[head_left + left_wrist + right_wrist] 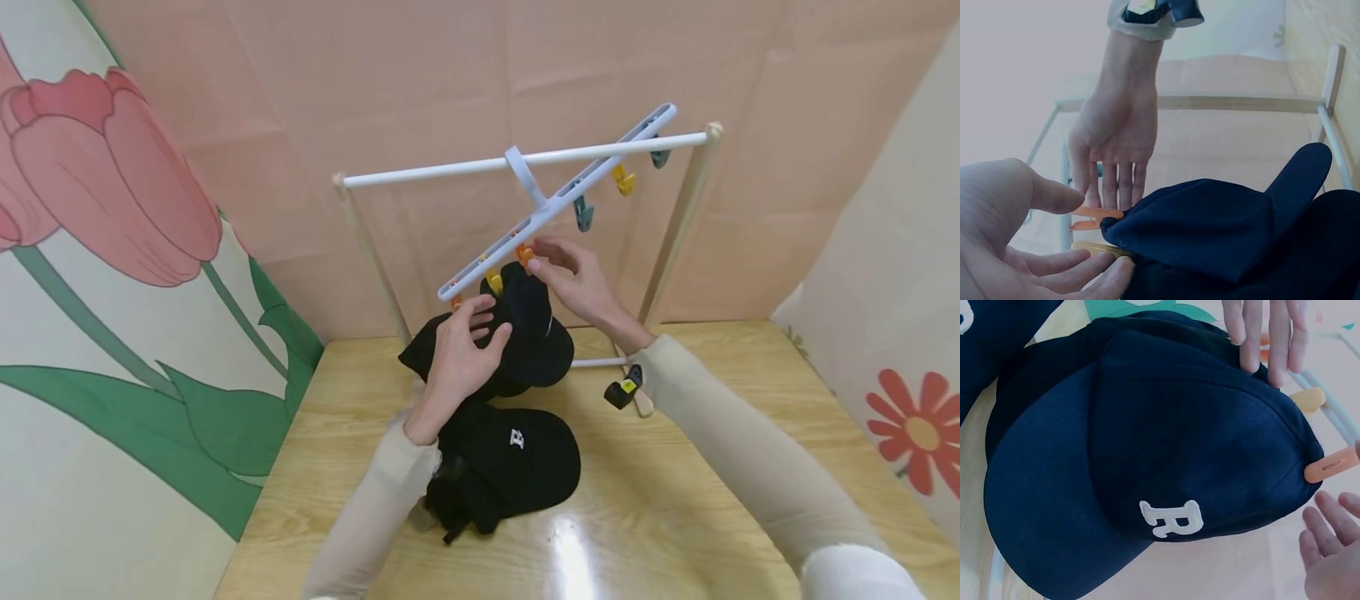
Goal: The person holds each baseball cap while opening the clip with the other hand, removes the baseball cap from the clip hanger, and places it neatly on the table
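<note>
Dark caps hang from clips on a pale hanger (551, 204). The front cap (1204, 437) bears a white letter R, and an orange clip (1335, 464) grips its edge. My right hand (577, 283) is beside that clip, thumb close to it and fingers extended. My left hand (465, 350) is at the caps' left side, fingers apart and fairly straight. Its fingertips lie near a yellow clip (1100, 248); whether they touch it is unclear. Another black cap (536, 458) with a white letter lies on the table below, partly covered by my left wrist.
The hanger hooks over a white rail (450, 169) on a stand with wooden posts (682, 225). Unused grey clips (583, 214) and a yellow clip (624, 180) hang at its right half. The wood table (697, 483) meets a pink backdrop (405, 92).
</note>
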The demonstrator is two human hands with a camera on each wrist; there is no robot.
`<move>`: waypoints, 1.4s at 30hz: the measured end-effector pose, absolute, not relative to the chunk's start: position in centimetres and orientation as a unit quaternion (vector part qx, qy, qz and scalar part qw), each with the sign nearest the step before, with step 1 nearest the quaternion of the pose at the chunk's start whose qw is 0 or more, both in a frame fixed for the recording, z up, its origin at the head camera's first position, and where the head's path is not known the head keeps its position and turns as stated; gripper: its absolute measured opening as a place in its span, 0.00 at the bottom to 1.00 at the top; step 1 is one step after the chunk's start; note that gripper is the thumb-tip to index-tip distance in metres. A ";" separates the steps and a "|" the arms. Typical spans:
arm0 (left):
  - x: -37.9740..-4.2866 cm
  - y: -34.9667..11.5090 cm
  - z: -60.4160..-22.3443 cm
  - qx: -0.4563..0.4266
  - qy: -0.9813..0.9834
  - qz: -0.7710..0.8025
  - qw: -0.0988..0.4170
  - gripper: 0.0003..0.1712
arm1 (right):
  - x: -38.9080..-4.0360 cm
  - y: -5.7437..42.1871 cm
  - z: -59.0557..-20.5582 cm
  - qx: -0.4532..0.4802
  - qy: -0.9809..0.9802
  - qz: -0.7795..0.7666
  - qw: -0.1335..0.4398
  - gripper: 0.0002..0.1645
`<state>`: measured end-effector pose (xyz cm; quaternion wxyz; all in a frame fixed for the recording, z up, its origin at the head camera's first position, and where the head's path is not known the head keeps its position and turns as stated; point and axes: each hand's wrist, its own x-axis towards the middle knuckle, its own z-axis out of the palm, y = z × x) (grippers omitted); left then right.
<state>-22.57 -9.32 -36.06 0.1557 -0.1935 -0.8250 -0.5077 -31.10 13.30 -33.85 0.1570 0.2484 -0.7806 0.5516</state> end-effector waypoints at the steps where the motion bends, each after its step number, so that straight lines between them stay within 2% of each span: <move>1: -22.6 -9.2 -36.1 -0.193 -0.826 -0.506 0.155 0.29 | -31.2 13.3 -33.8 0.250 -0.778 0.554 0.160 0.29; 8: -23.2 -8.8 -36.2 -0.184 -0.833 -0.500 0.151 0.29 | -31.4 12.9 -33.4 0.264 -0.771 0.552 0.176 0.25; 17: -23.6 -8.4 -36.5 -0.186 -0.839 -0.492 0.136 0.29 | -31.6 12.2 -33.4 0.294 -0.751 0.567 0.169 0.23; 30: -25.0 -7.4 -36.1 -0.184 -0.841 -0.494 0.123 0.30 | -31.8 12.0 -33.5 0.320 -0.741 0.566 0.167 0.22; 36: -25.7 -6.6 -36.4 -0.179 -0.846 -0.488 0.121 0.26 | -31.6 12.1 -33.7 0.325 -0.751 0.548 0.174 0.22; 42: -26.3 -6.3 -36.5 -0.181 -0.839 -0.494 0.142 0.21 | -31.9 11.9 -33.8 0.339 -0.743 0.547 0.186 0.22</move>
